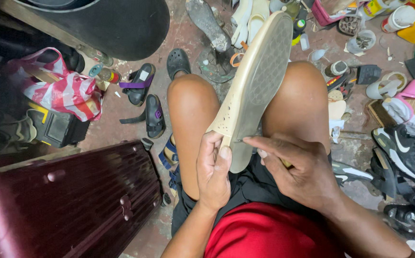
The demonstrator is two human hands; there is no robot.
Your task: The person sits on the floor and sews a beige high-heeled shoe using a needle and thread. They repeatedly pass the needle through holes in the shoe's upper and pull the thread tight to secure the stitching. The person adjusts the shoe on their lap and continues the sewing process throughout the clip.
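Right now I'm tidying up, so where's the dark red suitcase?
In the head view, the dark red suitcase lies at lower left, beside the person's left knee.

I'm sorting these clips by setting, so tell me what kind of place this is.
Probably a small shoe repair workshop. The left hand holds a cream shoe sole-up while the right hand works its edge; loose sandals and sneakers litter the floor.
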